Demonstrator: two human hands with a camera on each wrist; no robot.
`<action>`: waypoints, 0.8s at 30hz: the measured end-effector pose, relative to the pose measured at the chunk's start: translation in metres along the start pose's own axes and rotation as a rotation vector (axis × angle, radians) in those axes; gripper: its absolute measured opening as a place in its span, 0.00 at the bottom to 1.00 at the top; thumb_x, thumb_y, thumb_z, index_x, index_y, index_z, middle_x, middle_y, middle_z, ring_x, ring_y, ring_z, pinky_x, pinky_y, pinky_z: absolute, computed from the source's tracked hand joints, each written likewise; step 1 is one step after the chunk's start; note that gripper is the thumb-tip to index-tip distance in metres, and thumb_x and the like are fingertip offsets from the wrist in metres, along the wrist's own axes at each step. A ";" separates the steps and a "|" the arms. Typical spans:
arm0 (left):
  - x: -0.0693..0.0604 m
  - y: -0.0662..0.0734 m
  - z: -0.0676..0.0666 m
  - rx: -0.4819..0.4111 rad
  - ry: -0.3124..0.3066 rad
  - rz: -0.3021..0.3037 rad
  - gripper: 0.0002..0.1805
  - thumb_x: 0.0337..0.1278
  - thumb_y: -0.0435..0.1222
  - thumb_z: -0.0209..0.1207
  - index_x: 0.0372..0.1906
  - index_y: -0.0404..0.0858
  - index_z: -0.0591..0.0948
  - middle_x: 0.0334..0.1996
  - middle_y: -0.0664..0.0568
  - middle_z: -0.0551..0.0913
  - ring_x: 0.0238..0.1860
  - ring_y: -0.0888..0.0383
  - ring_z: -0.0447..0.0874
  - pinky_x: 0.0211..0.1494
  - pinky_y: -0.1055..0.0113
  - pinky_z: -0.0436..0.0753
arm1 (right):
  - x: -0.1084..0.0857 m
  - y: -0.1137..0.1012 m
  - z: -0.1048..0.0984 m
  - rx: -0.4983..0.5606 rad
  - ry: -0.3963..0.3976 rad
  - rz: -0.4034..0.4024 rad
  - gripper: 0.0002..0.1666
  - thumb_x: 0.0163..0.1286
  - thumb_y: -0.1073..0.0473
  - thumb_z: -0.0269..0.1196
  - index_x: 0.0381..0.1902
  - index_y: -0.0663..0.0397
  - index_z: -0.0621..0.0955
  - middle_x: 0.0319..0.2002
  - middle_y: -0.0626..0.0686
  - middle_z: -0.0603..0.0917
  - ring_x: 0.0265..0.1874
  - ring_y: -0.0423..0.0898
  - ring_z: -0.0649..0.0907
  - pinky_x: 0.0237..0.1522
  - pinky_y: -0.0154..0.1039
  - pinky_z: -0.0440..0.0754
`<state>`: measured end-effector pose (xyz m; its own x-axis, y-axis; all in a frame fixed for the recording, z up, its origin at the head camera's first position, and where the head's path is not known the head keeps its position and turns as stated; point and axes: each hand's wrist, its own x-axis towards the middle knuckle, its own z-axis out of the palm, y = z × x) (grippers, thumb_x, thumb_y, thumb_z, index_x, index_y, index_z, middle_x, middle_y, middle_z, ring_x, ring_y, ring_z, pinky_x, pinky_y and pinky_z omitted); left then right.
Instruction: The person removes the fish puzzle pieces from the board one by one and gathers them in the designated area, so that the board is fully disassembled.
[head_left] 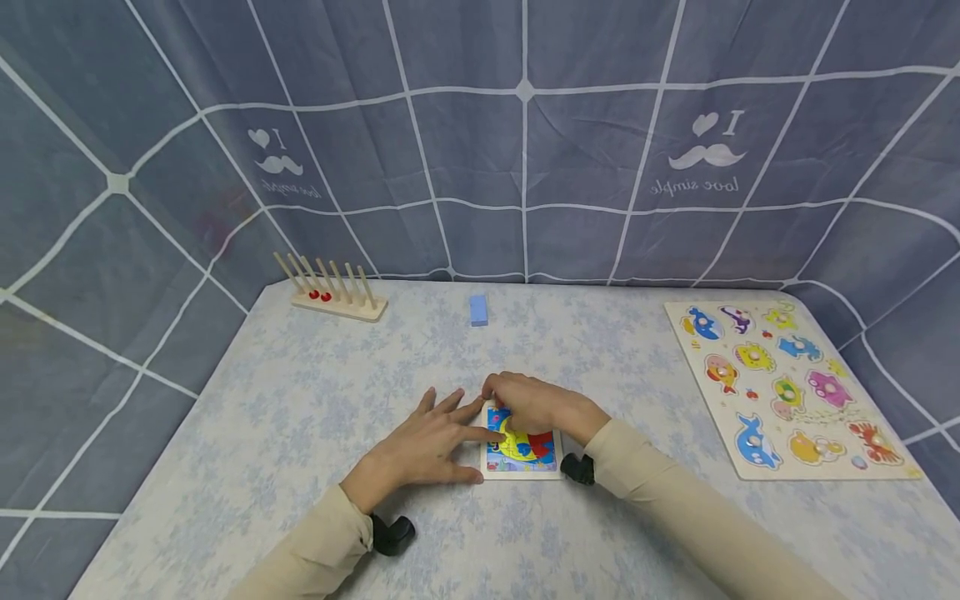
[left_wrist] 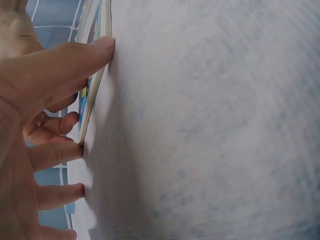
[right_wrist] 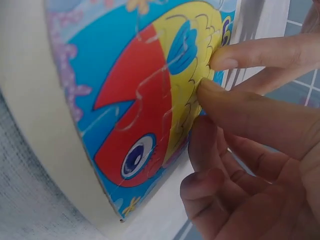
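Observation:
A fish jigsaw puzzle (head_left: 525,461) in a pale wooden frame lies on the table between both hands; its fish is red and yellow on blue. Faint piece seams cross the picture (right_wrist: 145,75). My left hand (head_left: 429,443) has its fingers spread at the puzzle's left side. Its thumb (left_wrist: 82,57) touches the frame's near edge, and one straight finger reaches onto the yellow part. With its fingers curled at the far edge and its thumb (right_wrist: 235,107) pressed on the yellow part, my right hand (head_left: 542,407) grips the puzzle and covers its upper portion.
At the back left stands a wooden peg rack (head_left: 341,305) with red beads. A blue block (head_left: 478,311) lies behind the puzzle. On the right is a large sea-animal knob board (head_left: 712,417). A grey-blue grid curtain (head_left: 480,167) borders the table.

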<state>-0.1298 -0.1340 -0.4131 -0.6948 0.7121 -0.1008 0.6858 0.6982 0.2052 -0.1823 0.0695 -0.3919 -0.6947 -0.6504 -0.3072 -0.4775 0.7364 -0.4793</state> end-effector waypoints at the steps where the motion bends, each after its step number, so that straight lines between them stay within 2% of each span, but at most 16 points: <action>1: 0.000 0.000 0.000 0.001 0.000 0.000 0.33 0.53 0.61 0.64 0.66 0.60 0.76 0.74 0.44 0.61 0.71 0.33 0.58 0.64 0.26 0.55 | 0.000 0.000 0.000 0.002 -0.003 -0.001 0.23 0.65 0.69 0.65 0.57 0.53 0.75 0.43 0.48 0.77 0.42 0.44 0.76 0.49 0.41 0.78; 17: 0.001 0.000 0.000 -0.004 -0.006 -0.007 0.33 0.53 0.60 0.65 0.66 0.61 0.76 0.74 0.44 0.60 0.71 0.33 0.58 0.64 0.26 0.54 | 0.001 0.000 0.000 0.024 0.004 0.010 0.23 0.63 0.73 0.64 0.55 0.54 0.75 0.41 0.48 0.75 0.38 0.44 0.75 0.45 0.40 0.80; 24: 0.001 0.001 0.000 -0.005 -0.008 -0.005 0.34 0.53 0.60 0.65 0.66 0.60 0.76 0.74 0.45 0.60 0.71 0.33 0.57 0.64 0.26 0.53 | 0.000 0.001 0.002 0.002 0.023 0.008 0.22 0.65 0.70 0.65 0.56 0.52 0.76 0.42 0.48 0.75 0.38 0.43 0.76 0.46 0.40 0.79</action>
<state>-0.1301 -0.1329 -0.4128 -0.6963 0.7094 -0.1091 0.6817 0.7012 0.2091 -0.1819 0.0696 -0.3939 -0.7108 -0.6400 -0.2917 -0.4708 0.7410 -0.4788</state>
